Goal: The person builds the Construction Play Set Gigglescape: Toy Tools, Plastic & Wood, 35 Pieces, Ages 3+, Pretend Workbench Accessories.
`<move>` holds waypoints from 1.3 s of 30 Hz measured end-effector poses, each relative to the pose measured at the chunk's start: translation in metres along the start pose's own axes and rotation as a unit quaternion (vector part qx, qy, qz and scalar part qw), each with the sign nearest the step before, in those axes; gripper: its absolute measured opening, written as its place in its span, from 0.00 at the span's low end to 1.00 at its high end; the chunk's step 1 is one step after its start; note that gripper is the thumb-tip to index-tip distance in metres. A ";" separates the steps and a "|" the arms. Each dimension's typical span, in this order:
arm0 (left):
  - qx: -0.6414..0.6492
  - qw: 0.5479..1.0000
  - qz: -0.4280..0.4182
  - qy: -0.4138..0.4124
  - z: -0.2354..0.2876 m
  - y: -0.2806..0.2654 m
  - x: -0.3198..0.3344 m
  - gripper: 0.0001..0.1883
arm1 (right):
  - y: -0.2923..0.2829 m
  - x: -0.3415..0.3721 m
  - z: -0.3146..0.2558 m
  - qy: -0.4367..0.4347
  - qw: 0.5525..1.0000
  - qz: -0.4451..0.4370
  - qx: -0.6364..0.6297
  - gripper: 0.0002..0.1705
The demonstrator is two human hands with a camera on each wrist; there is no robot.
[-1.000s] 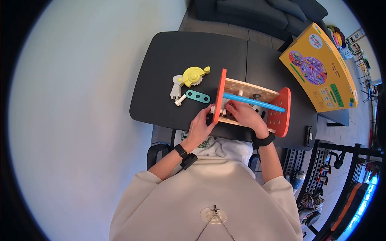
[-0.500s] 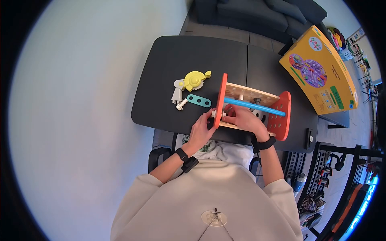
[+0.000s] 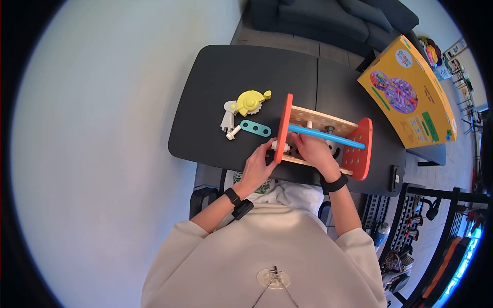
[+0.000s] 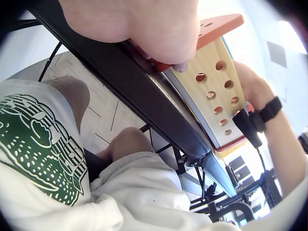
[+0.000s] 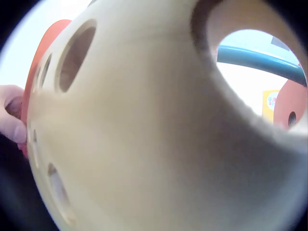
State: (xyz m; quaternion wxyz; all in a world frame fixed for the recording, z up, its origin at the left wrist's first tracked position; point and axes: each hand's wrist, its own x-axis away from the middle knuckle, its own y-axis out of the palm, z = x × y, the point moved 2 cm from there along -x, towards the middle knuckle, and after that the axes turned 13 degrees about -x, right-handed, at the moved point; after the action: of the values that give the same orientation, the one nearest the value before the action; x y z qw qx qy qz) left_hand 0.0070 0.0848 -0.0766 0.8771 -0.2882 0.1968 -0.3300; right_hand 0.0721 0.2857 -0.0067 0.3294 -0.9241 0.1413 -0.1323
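A wooden toy toolbox (image 3: 323,114) with red end panels and a blue rod handle (image 3: 328,136) stands near the table's front edge. A white toy bolt (image 3: 275,146) passes through its left end panel (image 3: 284,123), with a white nut (image 3: 285,148) on the inner side. My left hand (image 3: 257,168) grips that end panel from outside, fingertips right at the bolt head. My right hand (image 3: 316,153) reaches into the toolbox under the rod, fingers loosely bent beside the nut and partly hidden. The right wrist view is mostly the toolbox's perforated wooden side (image 5: 130,120).
On the dark table (image 3: 231,66), left of the toolbox, lie a yellow and grey toy saw (image 3: 249,102), another white toy bolt (image 3: 233,132) and a teal strip with three holes (image 3: 256,128). A yellow carton (image 3: 411,97) stands at the right, a small black device (image 3: 394,178) near the right edge.
My right hand has gone from the nut to deeper under the rod, leaving the nut more exposed. My left hand keeps its hold at the end panel.
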 end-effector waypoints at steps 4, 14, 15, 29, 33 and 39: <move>-0.001 1.000 -0.003 -0.003 -0.002 0.002 0.001 0.36 | 0.000 0.000 -0.007 0.016 0.995 -0.088 -0.042 0.15; -0.004 1.000 0.006 -0.007 0.002 0.000 0.001 0.35 | -0.010 0.012 -0.017 -0.029 0.999 -0.023 0.040 0.22; -0.003 1.000 0.006 -0.006 0.003 -0.001 0.001 0.35 | -0.009 0.011 -0.017 -0.041 0.998 -0.019 0.045 0.19; -0.011 1.000 0.009 -0.008 0.003 -0.001 0.001 0.33 | -0.025 0.030 -0.032 -0.011 0.982 -0.145 0.122 0.17; -0.010 1.000 0.019 0.000 0.000 0.003 0.002 0.33 | -0.023 0.013 -0.008 -0.007 0.970 -0.233 0.070 0.19; -0.009 1.000 0.019 -0.005 0.003 -0.001 0.001 0.33 | -0.002 -0.014 0.008 0.073 0.957 -0.280 0.013 0.27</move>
State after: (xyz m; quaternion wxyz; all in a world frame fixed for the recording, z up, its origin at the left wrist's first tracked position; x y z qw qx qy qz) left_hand 0.0089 0.0843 -0.0739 0.8813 -0.2941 0.2012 -0.3104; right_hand 0.0628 0.2970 -0.0136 0.2794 -0.9103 -0.1015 -0.2881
